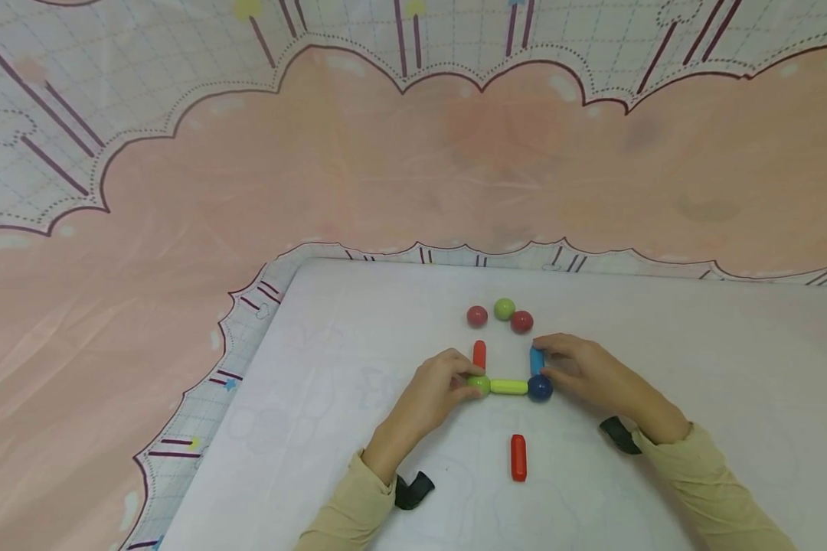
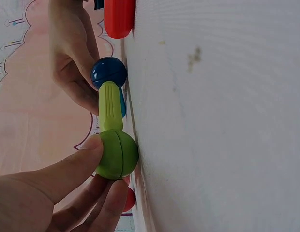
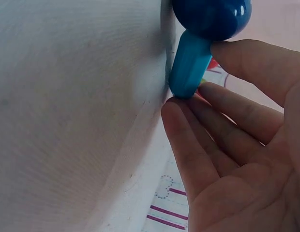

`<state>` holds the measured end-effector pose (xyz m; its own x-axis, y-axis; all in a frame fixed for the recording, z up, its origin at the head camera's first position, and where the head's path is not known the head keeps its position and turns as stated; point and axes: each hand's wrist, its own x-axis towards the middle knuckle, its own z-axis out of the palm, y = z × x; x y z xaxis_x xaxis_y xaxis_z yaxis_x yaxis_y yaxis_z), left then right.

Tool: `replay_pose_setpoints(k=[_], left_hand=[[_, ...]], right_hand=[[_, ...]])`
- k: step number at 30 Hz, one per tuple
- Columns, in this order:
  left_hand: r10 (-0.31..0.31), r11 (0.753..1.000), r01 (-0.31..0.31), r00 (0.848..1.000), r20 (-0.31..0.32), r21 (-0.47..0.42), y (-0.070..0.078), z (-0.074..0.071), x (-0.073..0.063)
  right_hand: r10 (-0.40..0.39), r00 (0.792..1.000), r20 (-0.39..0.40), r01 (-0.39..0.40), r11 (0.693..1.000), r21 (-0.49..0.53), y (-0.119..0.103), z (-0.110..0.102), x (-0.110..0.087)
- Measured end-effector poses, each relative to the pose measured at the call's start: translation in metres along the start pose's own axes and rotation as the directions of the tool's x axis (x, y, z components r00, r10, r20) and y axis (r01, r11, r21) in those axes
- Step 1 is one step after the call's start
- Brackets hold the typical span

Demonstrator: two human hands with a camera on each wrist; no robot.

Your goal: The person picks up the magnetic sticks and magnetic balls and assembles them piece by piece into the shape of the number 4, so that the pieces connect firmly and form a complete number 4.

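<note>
Left hand (image 1: 436,392): thumb and fingers close on green ball (image 1: 480,384), pinching it, gap just the ball's width. Right hand (image 1: 596,379): thumb near the joint with the dark blue ball, fingertips at the far end of blue rod (image 1: 537,360); the grip spans the rod's length, rod held between.

Linked pieces sit on white tabletop (image 1: 303,344), between the hands. Yellow-green rod (image 1: 508,387) has its long axis left-right, running from green ball to dark blue ball (image 1: 540,387). Blue rod points away from the person, roughly square to the yellow-green rod, near end at dark blue ball. Upright red rod (image 1: 479,353) also points away, roughly parallel to blue rod; near end is by green ball, fingers hide whether they join.

Loose red rod (image 1: 518,458) lies nearer the person, long axis toward-away, well apart from the linked pieces. Beyond them: left red ball (image 1: 477,316) alone, second green ball (image 1: 505,309) just beside right red ball (image 1: 521,321). Printed cloth (image 1: 386,168) past the table edge.
</note>
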<state>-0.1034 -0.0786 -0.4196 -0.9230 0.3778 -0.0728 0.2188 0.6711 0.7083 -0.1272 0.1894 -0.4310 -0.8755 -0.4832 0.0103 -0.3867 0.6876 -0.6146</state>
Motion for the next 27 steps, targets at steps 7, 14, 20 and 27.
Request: replay_pose_setpoints(k=[7,14,20,27], left_hand=[[0.002,1.000,-0.002,1.000,-0.001,0.000,-0.0002,-0.0002,0.0000],[0.007,1.000,-0.007,1.000,-0.004,0.004,-0.0009,0.0001,0.0003],[0.006,1.000,-0.006,1.000,-0.003,0.001,-0.0024,0.0005,0.0008],[0.019,1.000,-0.019,1.000,-0.005,0.000,-0.0026,0.0009,0.0016]], right_hand=[[-0.012,1.000,0.002,0.012,1.000,0.010,0.0010,0.0010,0.0005],[-0.023,1.000,-0.008,0.023,1.000,0.009,0.0029,0.0024,0.0007],[0.027,1.000,-0.013,-0.027,1.000,0.003,0.0012,0.0032,-0.0001],[0.059,0.998,-0.034,-0.059,0.998,-0.008,-0.0045,0.0024,-0.0036]])
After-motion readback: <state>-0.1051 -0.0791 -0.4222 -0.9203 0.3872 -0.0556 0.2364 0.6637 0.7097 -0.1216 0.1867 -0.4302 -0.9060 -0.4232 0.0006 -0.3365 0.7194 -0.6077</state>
